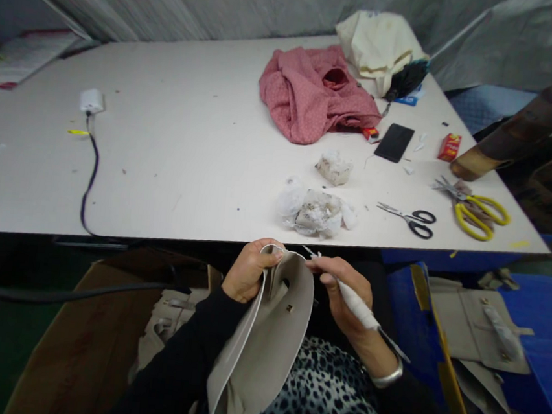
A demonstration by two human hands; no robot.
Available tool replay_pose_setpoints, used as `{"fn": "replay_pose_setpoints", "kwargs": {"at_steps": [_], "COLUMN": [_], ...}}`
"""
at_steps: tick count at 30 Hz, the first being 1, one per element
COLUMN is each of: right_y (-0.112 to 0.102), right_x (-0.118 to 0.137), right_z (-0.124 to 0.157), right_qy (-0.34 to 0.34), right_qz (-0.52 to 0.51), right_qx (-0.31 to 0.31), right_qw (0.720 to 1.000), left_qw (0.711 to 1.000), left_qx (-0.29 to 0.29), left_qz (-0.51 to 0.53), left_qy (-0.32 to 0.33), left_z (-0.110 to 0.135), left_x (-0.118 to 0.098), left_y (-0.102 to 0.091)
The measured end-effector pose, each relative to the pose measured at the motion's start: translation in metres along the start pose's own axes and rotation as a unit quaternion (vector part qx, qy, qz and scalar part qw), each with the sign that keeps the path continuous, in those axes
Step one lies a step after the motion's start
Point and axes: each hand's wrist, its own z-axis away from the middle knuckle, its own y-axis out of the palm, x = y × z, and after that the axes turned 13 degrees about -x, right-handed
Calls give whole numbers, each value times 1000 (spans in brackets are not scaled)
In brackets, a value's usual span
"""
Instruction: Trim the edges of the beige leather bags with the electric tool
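Note:
A beige leather bag piece (268, 336) lies across my lap, its top edge raised toward the table's front edge. My left hand (247, 272) is closed on that top edge, thumb over the rim. My right hand (346, 292) is closed round a thin white-wrapped tool (354, 304), whose metal tip points at the bag's edge by a small metal stud (290, 308). A silver bracelet (386, 376) circles my right wrist.
The white table (189, 146) carries a pink cloth (316, 94), a cream bag (377, 44), a black phone (394, 142), crumpled white wads (317, 211), black scissors (411, 220), yellow scissors (475, 210) and a charger (91, 101). More beige bag parts (479, 324) lie right.

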Motion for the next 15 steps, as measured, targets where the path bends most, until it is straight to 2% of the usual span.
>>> {"fn": "replay_pose_setpoints", "kwargs": {"at_steps": [2,4,6,9,12,15], "right_y": [4,9,14,19,20,20], "right_x": [3,6,8,15,26,37], "right_z": [4,7,8,7,7,11], "right_qy": [85,146,184,222,260,279], "right_qz": [-27,-40,-64,-101,-77,-39], "right_qx": [-53,-73,-65,-17,33,54], "right_qw": [995,986,979,970,962,958], "left_qw": [1000,998,995,981,940,885], "left_qx": [0,-2,-9,-11,-12,-46], "left_qz": [-13,-27,-47,-109,-214,-290], "left_qy": [25,52,83,160,267,361], "left_z": [5,10,17,32,50,65], "left_x": [1,3,6,7,7,11], "left_y": [1,2,3,4,5,5]}}
